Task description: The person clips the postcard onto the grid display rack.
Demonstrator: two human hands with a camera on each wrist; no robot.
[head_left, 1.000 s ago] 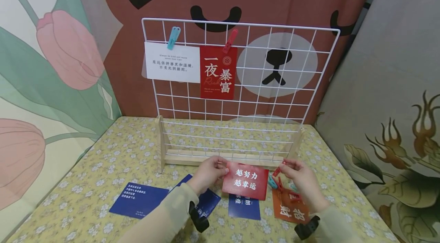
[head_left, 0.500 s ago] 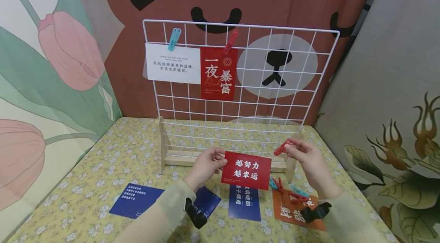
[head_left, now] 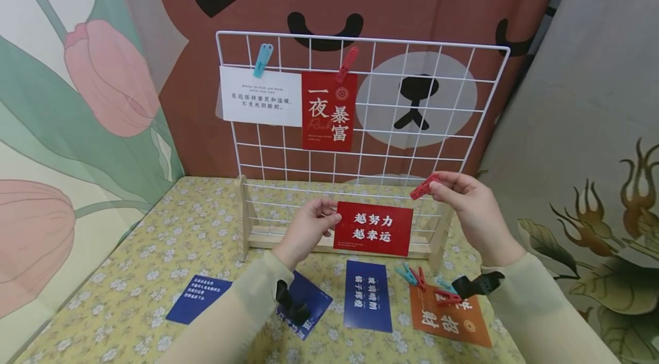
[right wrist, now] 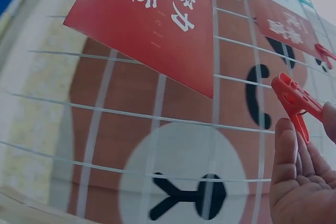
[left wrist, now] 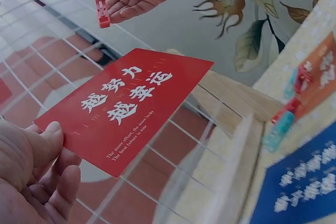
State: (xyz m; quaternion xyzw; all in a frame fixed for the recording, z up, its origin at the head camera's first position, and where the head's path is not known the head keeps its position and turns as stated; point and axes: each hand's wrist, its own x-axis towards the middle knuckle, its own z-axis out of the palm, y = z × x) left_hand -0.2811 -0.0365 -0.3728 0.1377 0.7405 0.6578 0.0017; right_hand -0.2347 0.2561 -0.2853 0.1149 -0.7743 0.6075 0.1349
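Note:
My left hand (head_left: 307, 228) pinches the left edge of a red card (head_left: 373, 229) with white characters, held in front of the lower part of a white wire grid (head_left: 391, 152). In the left wrist view the thumb (left wrist: 50, 140) lies on the card's corner. To the right and a little higher, my right hand (head_left: 471, 204) holds a red clothespin (head_left: 424, 187) between thumb and fingers, apart from card and grid. A white card (head_left: 261, 109) hangs on the grid by a blue clothespin (head_left: 263, 60), and beside it another red card (head_left: 328, 123) hangs by a red clothespin (head_left: 347, 64).
Blue cards (head_left: 368, 295) and an orange card (head_left: 450, 318) lie on the floral cloth (head_left: 154, 255) in front of the grid. Several loose clothespins (head_left: 412, 276) lie on and beside the orange card. A wooden stand (head_left: 242, 221) supports the grid; patterned curtains hang behind.
Both hands have risen from near the table, bringing the red card and red clothespin up toward the grid. The blue card beneath has come into fuller view.

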